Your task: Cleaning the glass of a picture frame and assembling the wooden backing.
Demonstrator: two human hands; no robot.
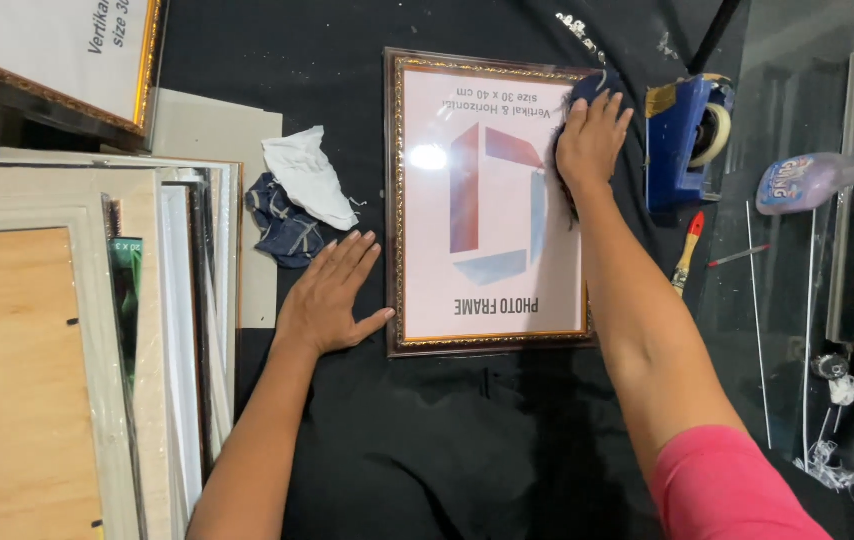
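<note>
Brown picture frame lies between both hands: left hand flat and spread beside it, right hand pressing dark cloth on its glass.

- One picture frame with a dark brown, gold-edged border lies flat on the black tabletop.
- Two bare hands: one left hand, one right hand.
- One dark cloth under the right hand.
- Two loose rags: one white rag and one blue checked rag.
- One blue tape dispenser.
- One small brush with a red-and-yellow handle.
- One red pen.
- One spray bottle lying on its side.
- One more gold-edged frame at the top left corner.
- A stack of boards and frames on the left; the exact number cannot be told.
</note>
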